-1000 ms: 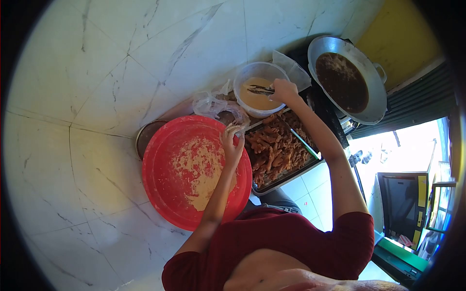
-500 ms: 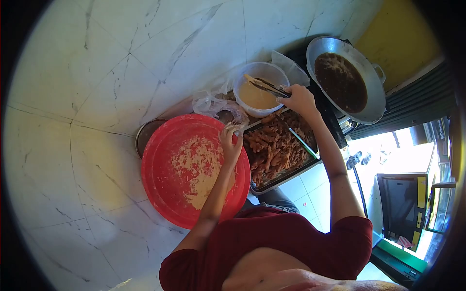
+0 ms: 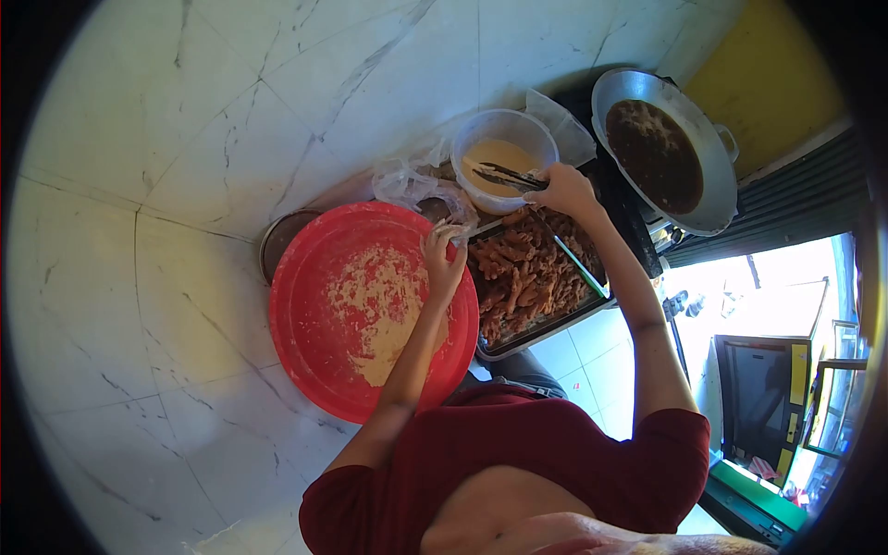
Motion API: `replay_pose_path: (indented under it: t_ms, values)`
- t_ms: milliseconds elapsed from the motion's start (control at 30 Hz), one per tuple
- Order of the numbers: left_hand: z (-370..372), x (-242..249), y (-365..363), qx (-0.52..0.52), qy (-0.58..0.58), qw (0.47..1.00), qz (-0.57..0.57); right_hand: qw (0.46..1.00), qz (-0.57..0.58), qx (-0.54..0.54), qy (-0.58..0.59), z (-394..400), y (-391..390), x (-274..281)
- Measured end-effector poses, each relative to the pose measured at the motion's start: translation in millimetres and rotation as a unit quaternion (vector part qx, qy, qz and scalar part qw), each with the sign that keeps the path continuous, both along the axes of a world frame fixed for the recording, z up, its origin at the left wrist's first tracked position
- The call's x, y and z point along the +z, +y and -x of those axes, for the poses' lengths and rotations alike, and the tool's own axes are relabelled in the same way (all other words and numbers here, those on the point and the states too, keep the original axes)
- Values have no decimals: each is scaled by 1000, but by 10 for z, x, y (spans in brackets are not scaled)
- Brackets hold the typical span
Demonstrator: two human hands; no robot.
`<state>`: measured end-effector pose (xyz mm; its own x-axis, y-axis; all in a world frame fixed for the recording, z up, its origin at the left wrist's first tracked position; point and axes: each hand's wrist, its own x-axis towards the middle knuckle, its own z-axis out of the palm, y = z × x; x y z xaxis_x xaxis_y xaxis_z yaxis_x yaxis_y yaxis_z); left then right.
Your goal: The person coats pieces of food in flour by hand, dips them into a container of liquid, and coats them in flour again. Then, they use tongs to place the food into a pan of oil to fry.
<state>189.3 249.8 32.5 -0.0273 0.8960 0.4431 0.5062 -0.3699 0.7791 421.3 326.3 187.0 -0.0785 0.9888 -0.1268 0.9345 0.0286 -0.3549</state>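
My right hand (image 3: 564, 190) grips a pair of dark tongs (image 3: 513, 178), whose tips point into a white plastic tub (image 3: 548, 139) of pale batter (image 3: 499, 153). A pale, batter-coated bit shows at the tips; what it is I cannot make out. My left hand (image 3: 444, 264) hovers at the right rim of a red basin (image 3: 310, 361), its floury fingers bent and apart with nothing seen in them. Clumpy flour (image 3: 388, 324) covers part of the basin's bottom. Right of the basin, a tray (image 3: 518, 346) holds a heap of reddish-brown chicken feet (image 3: 523, 277).
A large metal wok (image 3: 717, 199) of dark oil stands on a stove at the upper right. Crumpled clear plastic (image 3: 402, 185) lies between basin and tub. A green-edged strip (image 3: 585, 268) crosses the tray. The marbled tile wall (image 3: 213, 185) is close behind.
My right hand has lowered the tongs, so their tips are now deeper inside the tub instead of up by its far rim. My left hand stays at the basin's rim.
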Motion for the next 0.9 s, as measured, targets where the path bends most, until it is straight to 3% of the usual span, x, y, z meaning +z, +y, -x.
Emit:
replay_pose_path:
  t_ms: [133,233,267,333,400,500,567,667,900]
  values:
    - [46,-52,75,-53,-28,997,-48,999,-36,-13,-19,-40,36,-53]
    - [147,98,-15,-116,-153,981,-1,998,-67,-17,-7,-34,-10,116]
    - [187,184,-172,-63,-213,972,77,999,-51,-9,13,22,-70,231]
    - [442,146,-400,-38,-250,961,108,999,-17,11,51,170,-182,461]
    - [749,182,-749,-20,-289,949,122,993,-22,97,70,341,-275,409]
    - [1361,-105,-1349,78,-238,958,140,974,10,208,83,726,-547,338]
    - [1590,191,-1842,161,-207,956,131,955,52,285,65,1052,-773,274]
    - [1977,125,-2447,268,-103,948,133,918,112,381,7,1490,-1111,64]
    - [1866,185,-2804,287,-65,946,132,860,161,470,-119,1993,-1529,-207]
